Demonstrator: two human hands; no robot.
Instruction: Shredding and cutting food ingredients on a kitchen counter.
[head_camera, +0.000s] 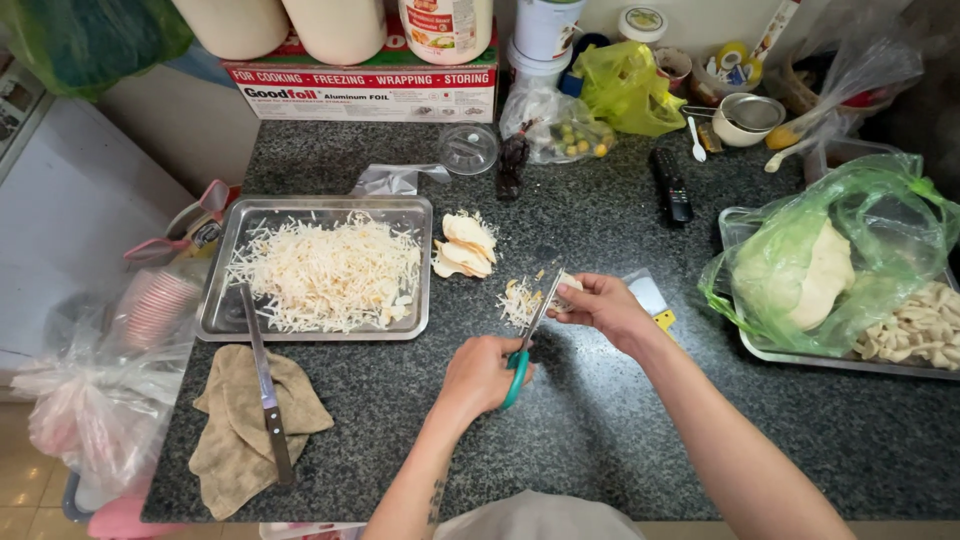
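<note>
My left hand (478, 376) grips scissors with green handles (528, 340), blades pointing up and away. Between the blades is a pale slice of food (568, 289), which my right hand (600, 305) pinches. Cut pale strips (519, 300) lie in a small heap on the dark speckled counter just left of the blades. A stack of whole pale slices (463, 247) rests a little farther back. On the left, a metal tray (216, 312) holds a big mound of shredded strips (330, 272).
A knife (264, 385) lies across a beige cloth (245, 425) and the tray's corner. At right, a second tray (800, 357) carries a green plastic bag (880, 215) and pale pieces (920, 325). A black remote (672, 184), bags, jars and a foil box (365, 88) line the back.
</note>
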